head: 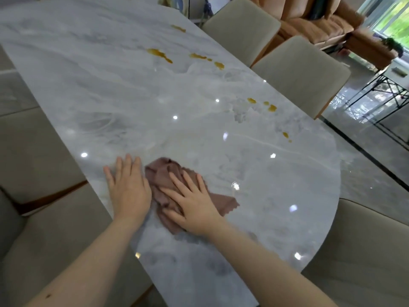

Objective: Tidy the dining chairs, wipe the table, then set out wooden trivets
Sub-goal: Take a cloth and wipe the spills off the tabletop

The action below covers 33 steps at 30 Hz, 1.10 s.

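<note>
Wiping step, w/ trivets not yet out; none visible anywhere in view.

Right hand [194, 204] lies flat on the brown cloth [168, 187], fingers spread and pressing down, not clenched, nothing pinched. Cloth is bunched, sitting on the marble table [110, 89] near the 6 o'clock end, a loose corner trailing toward 4 o'clock. Left hand [127, 185] rests palm-down on bare tabletop just beside the cloth at its 9 o'clock side, fingers straight and released, holding nothing; thumb edge looks to touch the cloth, can't say for sure.

Amber spills [159, 54] sit well apart from the cloth: one group around 12 o'clock, another at 1–2 o'clock toward the right edge, a small pair at 2–3 o'clock. All untouched, so most of the wipe is probably left.

Chairs: two beige chairs [303, 72] along the right side, tucked close; more beige seats on the left and at the near right corner.

Risks, imo:
- Bunched cloth gives a small contact patch → likely smears the amber liquid rather than lifting it.
- Flat-palm hold, no grip → cloth could slip out on this glossy surface.
- Sweeping spills toward the right edge might drip onto the chair fabric.
- Far spills need a long reach; the leaning left palm could slide on a wet top.
</note>
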Tool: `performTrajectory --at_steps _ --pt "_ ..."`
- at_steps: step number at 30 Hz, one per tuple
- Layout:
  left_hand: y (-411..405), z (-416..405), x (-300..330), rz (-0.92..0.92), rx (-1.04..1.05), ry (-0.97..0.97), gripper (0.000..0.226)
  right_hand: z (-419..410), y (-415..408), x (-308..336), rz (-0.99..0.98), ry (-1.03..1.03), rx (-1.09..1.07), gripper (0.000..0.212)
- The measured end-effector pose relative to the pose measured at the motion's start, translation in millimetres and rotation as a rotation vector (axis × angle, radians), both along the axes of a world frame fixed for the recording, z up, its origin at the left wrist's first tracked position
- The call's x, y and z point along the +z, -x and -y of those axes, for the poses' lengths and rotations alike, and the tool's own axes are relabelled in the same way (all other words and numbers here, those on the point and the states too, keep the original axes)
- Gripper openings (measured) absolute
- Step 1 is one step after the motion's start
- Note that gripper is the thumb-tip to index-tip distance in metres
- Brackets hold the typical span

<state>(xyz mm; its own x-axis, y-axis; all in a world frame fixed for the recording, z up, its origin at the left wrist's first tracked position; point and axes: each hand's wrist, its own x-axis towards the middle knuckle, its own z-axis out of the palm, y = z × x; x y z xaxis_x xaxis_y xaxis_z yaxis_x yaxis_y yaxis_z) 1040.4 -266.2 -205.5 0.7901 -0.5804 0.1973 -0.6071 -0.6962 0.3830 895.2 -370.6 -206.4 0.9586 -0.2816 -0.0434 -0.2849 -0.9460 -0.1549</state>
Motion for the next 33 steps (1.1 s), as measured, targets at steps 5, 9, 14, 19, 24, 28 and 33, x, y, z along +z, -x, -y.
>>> performTrajectory --at_steps 5,9,14,19,24,28,33 --pt "5 -16 -9 -0.031 0.043 0.001 0.044 53 59 8 -0.047 0.002 -0.229 0.069" --pt "10 -18 -14 -0.041 0.054 0.033 0.051 87 13 11 -0.074 -0.007 -0.508 0.064" --pt "6 -15 -16 -0.079 0.08 0.164 0.05 79 -69 10 -0.071 -0.023 -0.488 0.056" --pt "5 -19 -16 -0.142 0.073 0.333 0.047 32 -105 8 -0.035 -0.007 -0.248 0.052" --pt "5 -27 -7 -0.326 0.089 0.512 0.039 -24 -70 0 0.011 -0.04 0.053 0.055" --pt "15 -44 3 -0.394 0.085 0.495 0.038 -47 -18 2 0.028 -0.121 0.116 0.058" --pt "44 -57 9 -0.375 -0.024 0.395 0.033 -67 42 6 0.045 -0.271 0.119 0.048"
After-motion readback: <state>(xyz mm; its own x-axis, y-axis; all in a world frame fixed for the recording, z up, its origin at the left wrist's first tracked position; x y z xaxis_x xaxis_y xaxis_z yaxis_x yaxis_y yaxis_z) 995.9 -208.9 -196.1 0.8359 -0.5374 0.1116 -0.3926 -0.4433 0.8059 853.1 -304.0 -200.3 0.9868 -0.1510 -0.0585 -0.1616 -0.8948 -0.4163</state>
